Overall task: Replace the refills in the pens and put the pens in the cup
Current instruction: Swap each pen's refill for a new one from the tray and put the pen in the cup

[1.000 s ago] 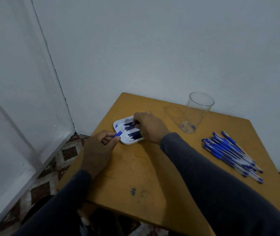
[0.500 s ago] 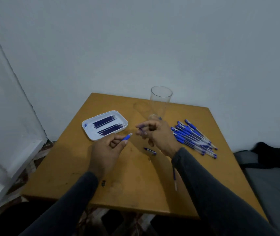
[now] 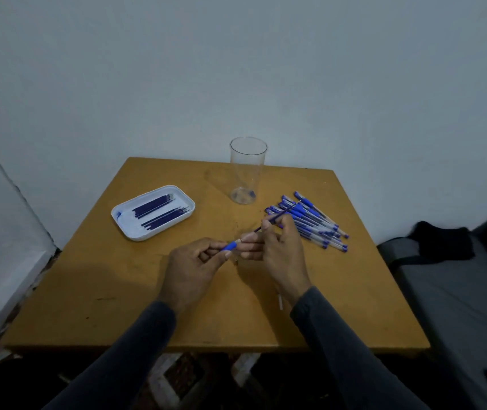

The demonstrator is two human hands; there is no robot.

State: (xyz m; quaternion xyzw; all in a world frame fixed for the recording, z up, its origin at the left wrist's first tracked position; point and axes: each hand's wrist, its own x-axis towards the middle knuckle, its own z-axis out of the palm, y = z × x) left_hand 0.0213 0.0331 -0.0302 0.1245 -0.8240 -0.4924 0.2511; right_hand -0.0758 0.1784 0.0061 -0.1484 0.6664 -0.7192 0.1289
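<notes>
Two arms enter from the lower edge of the view, each clad in a long sleeve of dark charcoal-grey fabric. The left sleeve (image 3: 124, 350) is plain, with no visible print, seams, buttons or markings; its cuff ends just behind the left grip (image 3: 190, 269), at the wrist. The right sleeve (image 3: 351, 350) is of the same dark material and finish, its cuff likewise ending at the wrist just behind the right grip (image 3: 279, 254), where the hem forms a soft rounded edge. Both grips are bare: no gloves, rings, watch or bands can be seen. Short fingernails (image 3: 228, 254) show at the fingertips. Fabric texture cannot be resolved in the dim light.
</notes>
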